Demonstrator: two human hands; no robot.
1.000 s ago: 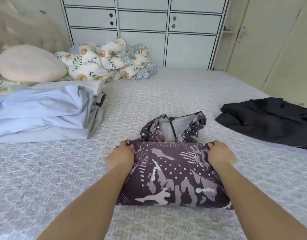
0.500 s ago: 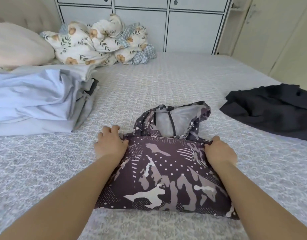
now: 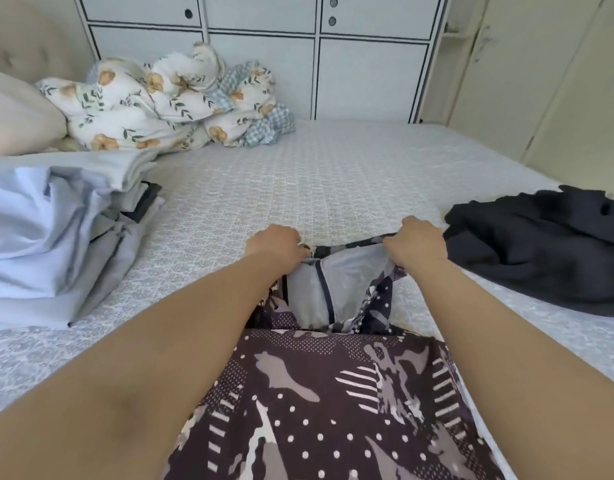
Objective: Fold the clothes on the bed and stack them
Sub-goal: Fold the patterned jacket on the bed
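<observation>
Left hand point(image 3: 276, 242) and right hand point(image 3: 419, 242): both pinch the far rim of the patterned garment point(image 3: 336, 403), fingers curled over the cloth, one at each upper corner of the hood-like part with its pale lining point(image 3: 319, 289) showing between them.

Change: half a second ago the hands sat lower, at the two far corners of the folded body panel. Now they have reached past it to the loose top part, which is drawn out wider and lifted a little off the bed point(image 3: 333, 174).

Reading: the body is folded; the loose top is the last piece to bring over. Likely next a fold back toward the person, then the carry.

Garment lies at the near edge of the bed, middle. Folded stack point(image 3: 52, 237) of pale blue and grey pieces sits toward the left edge, well apart. Black garment point(image 3: 541, 247), unfolded, lies near the right edge, just beside the right hand. Floral bedding point(image 3: 153, 102) is heaped at the far left corner.
</observation>
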